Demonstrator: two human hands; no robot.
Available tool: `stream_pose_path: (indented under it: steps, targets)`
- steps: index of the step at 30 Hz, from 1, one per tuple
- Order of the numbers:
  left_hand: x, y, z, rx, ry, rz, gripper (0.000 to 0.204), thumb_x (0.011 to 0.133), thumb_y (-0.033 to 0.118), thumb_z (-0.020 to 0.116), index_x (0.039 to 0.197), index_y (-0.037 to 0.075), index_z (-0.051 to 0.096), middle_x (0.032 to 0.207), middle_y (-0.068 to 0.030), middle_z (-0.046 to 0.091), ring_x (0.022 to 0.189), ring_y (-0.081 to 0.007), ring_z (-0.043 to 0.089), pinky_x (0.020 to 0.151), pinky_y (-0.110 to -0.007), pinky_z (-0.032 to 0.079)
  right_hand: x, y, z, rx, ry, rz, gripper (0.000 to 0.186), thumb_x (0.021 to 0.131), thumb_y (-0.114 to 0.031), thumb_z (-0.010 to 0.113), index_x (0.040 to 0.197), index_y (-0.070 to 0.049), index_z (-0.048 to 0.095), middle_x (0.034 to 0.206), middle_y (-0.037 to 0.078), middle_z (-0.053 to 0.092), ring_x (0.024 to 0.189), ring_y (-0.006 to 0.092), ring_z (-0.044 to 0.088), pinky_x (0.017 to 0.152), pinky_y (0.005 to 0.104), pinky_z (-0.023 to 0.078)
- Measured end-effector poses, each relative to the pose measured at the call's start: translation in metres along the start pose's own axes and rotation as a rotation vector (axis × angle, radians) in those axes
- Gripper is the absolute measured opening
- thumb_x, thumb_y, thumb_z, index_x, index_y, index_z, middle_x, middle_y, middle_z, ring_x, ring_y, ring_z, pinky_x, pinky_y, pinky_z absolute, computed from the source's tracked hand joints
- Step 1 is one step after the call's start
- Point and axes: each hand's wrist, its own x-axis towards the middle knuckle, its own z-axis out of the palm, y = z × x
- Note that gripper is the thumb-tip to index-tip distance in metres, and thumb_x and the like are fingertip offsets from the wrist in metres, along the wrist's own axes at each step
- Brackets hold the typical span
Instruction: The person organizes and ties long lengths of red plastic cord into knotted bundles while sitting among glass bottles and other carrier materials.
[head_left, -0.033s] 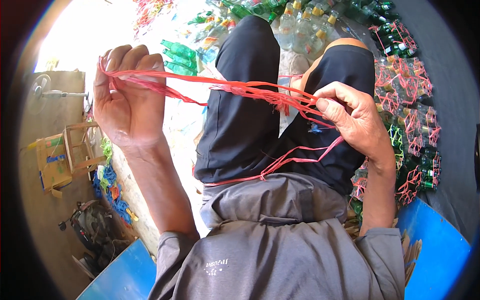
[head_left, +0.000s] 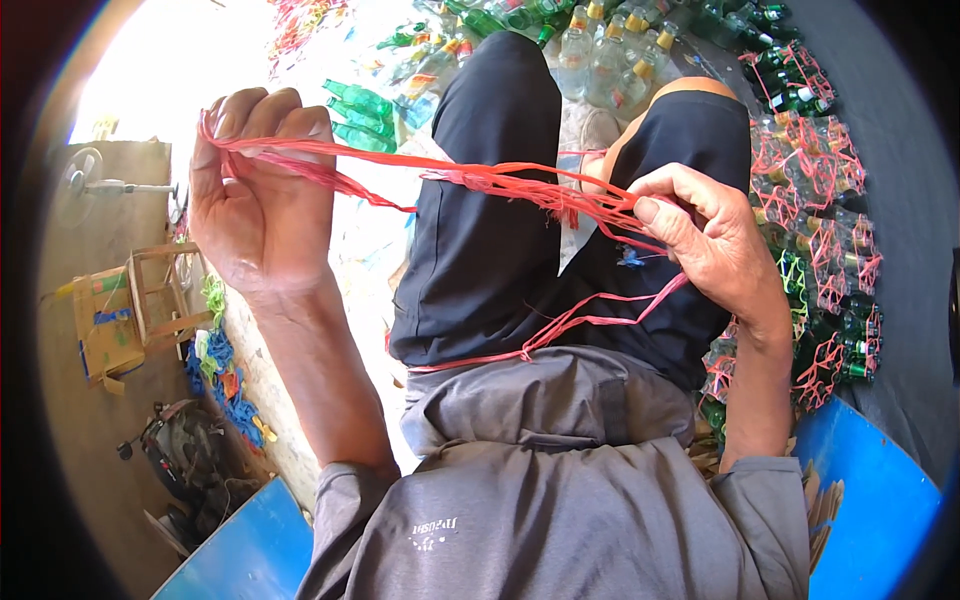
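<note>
A bundle of red and pink plastic twine [head_left: 500, 180] stretches across in front of my knees. Its left end loops around the curled fingers of my left hand [head_left: 265, 190], which is raised with the palm side showing. Between thumb and forefinger, my right hand [head_left: 705, 220] pinches the other end, where several strands bunch and fray. From below the right hand a looser strand [head_left: 580, 318] sags across my lap toward the left hip. A small blue scrap [head_left: 630, 257] hangs at the twine near my right hand.
Glass bottles bound with red twine [head_left: 810, 190] line the right side. Unbound clear bottles [head_left: 605, 60] and green bottles [head_left: 362, 115] lie ahead. On the left are a fan [head_left: 85, 185], a wooden frame [head_left: 165, 290], a backpack [head_left: 190, 450] and coloured twine [head_left: 235, 400]. Blue panels [head_left: 870, 480] flank me.
</note>
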Motion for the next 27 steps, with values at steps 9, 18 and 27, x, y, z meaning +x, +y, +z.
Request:
stream_pose_path:
  steps: [9,18,27]
  targets:
    - [-0.002,-0.007,0.004,-0.005,-0.026,-0.044,0.009,0.099,0.013,0.046,0.093,0.006,0.049,0.088,-0.0026,0.049,0.079,-0.0158,0.044,0.078,-0.034,0.036,0.005,-0.031,0.022,-0.305,0.364,-0.453,0.026,0.082,-0.001,0.07,0.108,0.001,0.064,0.095,0.01,0.061,0.084,0.0197,0.061,0.078,0.0299,0.05]
    - [-0.004,-0.029,0.024,0.062,0.045,-0.066,0.013,0.099,0.011,0.047,0.087,0.008,0.05,0.086,-0.0006,0.048,0.078,-0.0141,0.044,0.078,-0.032,0.037,0.023,-0.033,0.063,-0.316,0.323,-0.79,0.026,0.07,0.004,0.076,0.093,-0.004,0.068,0.078,0.006,0.054,0.073,0.0221,0.055,0.066,0.0342,0.043]
    - [0.001,-0.037,0.026,0.026,0.042,-0.069,0.013,0.099,0.01,0.047,0.087,0.007,0.05,0.085,-0.0016,0.047,0.078,-0.0142,0.044,0.079,-0.032,0.037,0.047,-0.012,0.088,-0.66,0.418,-0.791,0.011,0.076,-0.008,0.07,0.079,-0.01,0.06,0.073,0.003,0.041,0.069,0.0215,0.048,0.062,0.0376,0.036]
